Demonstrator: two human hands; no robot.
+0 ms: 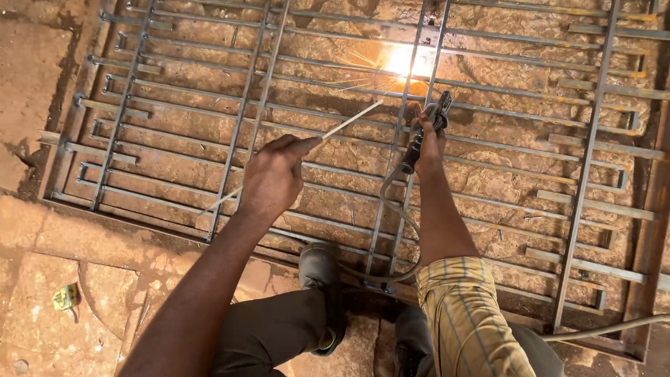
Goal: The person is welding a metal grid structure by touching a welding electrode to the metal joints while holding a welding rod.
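Observation:
My left hand (273,176) grips a thin welding rod (349,121) that slants up to the right over a metal window grille (209,119) lying flat on the ground. My right hand (428,143) holds a dark electrode holder (427,126) with a grey cable (394,230) looping down from it. A bright arc with sparks (401,61) burns on a grille bar just above the holder's tip. The right sleeve is yellow checked cloth.
My dark shoe (319,269) stands at the grille's near edge, on reddish stone slabs (84,279). A small yellow-green scrap (66,297) lies on the slabs at the left. Another cable (607,328) runs off to the lower right.

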